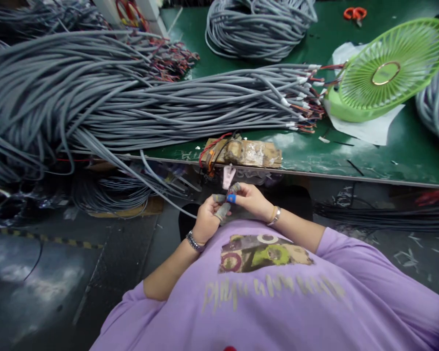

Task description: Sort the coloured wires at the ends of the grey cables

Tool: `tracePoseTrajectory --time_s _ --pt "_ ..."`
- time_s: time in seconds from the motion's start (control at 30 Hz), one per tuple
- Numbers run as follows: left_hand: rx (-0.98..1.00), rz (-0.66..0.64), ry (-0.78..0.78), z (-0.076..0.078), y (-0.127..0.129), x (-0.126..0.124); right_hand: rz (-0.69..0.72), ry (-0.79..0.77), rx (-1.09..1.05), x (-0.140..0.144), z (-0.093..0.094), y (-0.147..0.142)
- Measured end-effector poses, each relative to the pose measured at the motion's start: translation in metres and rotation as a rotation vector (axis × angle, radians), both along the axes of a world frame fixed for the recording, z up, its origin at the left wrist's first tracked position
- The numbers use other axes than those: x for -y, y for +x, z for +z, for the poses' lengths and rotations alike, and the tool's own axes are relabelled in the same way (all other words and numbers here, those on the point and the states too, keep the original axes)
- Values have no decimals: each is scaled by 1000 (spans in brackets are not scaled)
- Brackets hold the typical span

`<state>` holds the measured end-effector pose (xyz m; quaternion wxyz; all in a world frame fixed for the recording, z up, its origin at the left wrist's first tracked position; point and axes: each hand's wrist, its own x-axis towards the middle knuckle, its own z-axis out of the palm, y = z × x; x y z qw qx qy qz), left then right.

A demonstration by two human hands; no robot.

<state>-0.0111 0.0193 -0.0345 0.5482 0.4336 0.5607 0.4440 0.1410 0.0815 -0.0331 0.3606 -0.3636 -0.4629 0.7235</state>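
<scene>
My left hand (207,219) is closed around the end of a grey cable (164,195), which runs down from the big bundle on the bench. Right beside it, my right hand (254,201) pinches the thin wires at that cable's end. Grey coverings wrap several fingertips, and a blue band sits on my right thumb. The wires are small and mostly hidden between the fingers. Just beyond the fingertips, a pale pink clip (227,177) sticks out at the bench edge, below a wooden block (256,153) with red and black leads.
Bundled grey cables (190,107) with stripped, coloured ends cover the green bench (369,163). A cable coil (259,29) lies at the back, near orange-handled scissors (354,14). A green fan (386,73) stands at right on white paper. More cables (113,195) hang under the bench.
</scene>
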Motion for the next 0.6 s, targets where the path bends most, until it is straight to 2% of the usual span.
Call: tracePoseTrajectory --time_s 0.07,0.17,0.27,0.33,0.4,0.6 --pt "-46 14 10 2 0 3 -26 -29 -7 -1 -1 2" --pt "-88 -62 -3 4 2 5 10 -72 -10 1 -1 3" --pt "-40 -136 -94 6 5 4 54 -81 -8 3 1 1" --pt "21 -132 -145 6 6 4 43 -97 -23 2 1 0" --pt "83 -91 -157 6 7 5 27 -134 -37 1 0 0" --pt "170 148 -94 6 7 10 33 -169 -54 3 -1 1"
